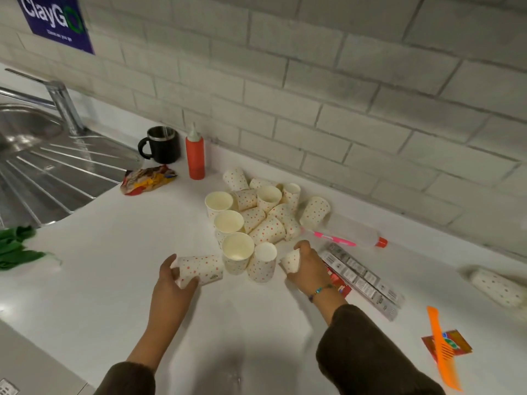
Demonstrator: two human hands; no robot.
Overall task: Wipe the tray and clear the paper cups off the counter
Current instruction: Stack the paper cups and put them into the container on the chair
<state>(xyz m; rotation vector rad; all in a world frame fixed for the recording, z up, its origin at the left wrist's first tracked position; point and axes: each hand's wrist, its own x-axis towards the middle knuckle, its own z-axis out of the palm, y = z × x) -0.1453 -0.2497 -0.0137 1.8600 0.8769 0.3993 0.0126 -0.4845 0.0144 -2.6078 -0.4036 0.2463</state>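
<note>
A heap of red-dotted white paper cups (265, 220) crowds the white counter (114, 252). The left hand (171, 277) curls round a toppled cup (201, 269), and the right hand (308, 263) clasps a second cup (291, 261). They look light and crushable, so grip the sidewalls gently.

You're in a kitchen, likely a shared pantry. Evidence: 1 stainless sink (25, 124) with a ribbed drainboard (57, 172) and a chrome faucet (64, 106) at left, set into a white counter (128, 252). Pale brick-pattern tile wall (313, 95) behind it. The purple "ClayGo" sign (54, 21) on the tiles looks like a communal clean-up notice. On the counter: 1 black mug (162, 145), 1 red squeeze bottle (195, 155), a snack wrapper (148, 179), a heap of dotted paper cups (256, 218).
</note>
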